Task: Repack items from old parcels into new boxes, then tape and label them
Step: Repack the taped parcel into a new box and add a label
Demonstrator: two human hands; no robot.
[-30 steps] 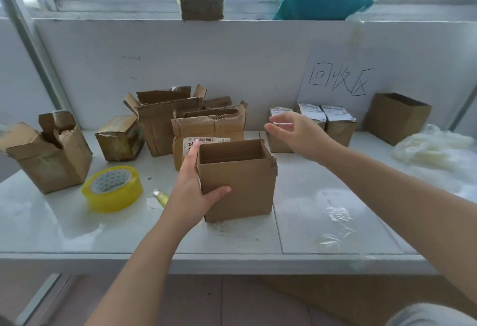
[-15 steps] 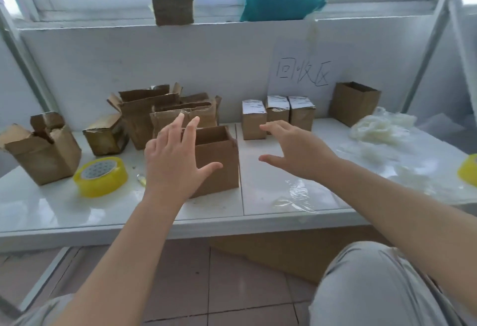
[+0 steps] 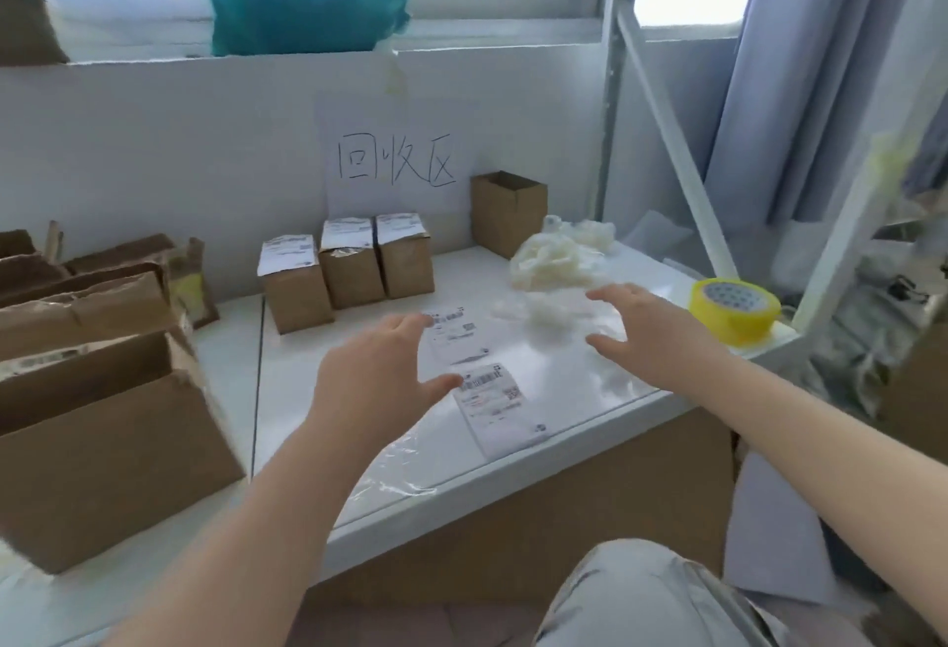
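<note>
Two hands, left hand and right hand, hover spread above shipping labels.

Open box at left: cut by the frame edge, motion-blurred, interior unseen. Torn parcels behind it are likewise cut off. The left hand covers a corner of the upper label sheet – print there and on the lower label sheet is too small to read. Right hand fingers are blurred. Rack contents at far right are indistinct.
</note>
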